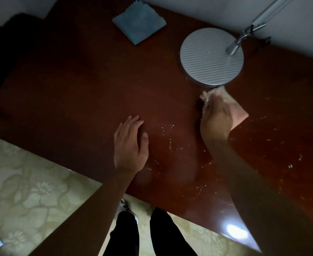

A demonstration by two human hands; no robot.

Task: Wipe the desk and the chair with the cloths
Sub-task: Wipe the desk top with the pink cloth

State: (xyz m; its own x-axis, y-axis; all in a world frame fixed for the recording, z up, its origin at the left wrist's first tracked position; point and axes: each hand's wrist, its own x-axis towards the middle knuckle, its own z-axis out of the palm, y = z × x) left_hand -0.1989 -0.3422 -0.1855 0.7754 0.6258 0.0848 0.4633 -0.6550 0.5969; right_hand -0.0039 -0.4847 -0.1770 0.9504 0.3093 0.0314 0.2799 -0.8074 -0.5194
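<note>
On the desk point(78, 85), right hand point(216, 119) fingers hidden, gripping blurred pink cloth point(238, 112)

Blue cloth point(139, 22), reddish-brown desk point(78, 85), ribbed silver lamp base point(211, 57).

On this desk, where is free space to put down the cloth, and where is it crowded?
The dark red wooden desk is bare between the folded blue cloth and the left hand. It is crowded on the right, where the right hand holds a pink cloth against the round grey lamp base.
</note>
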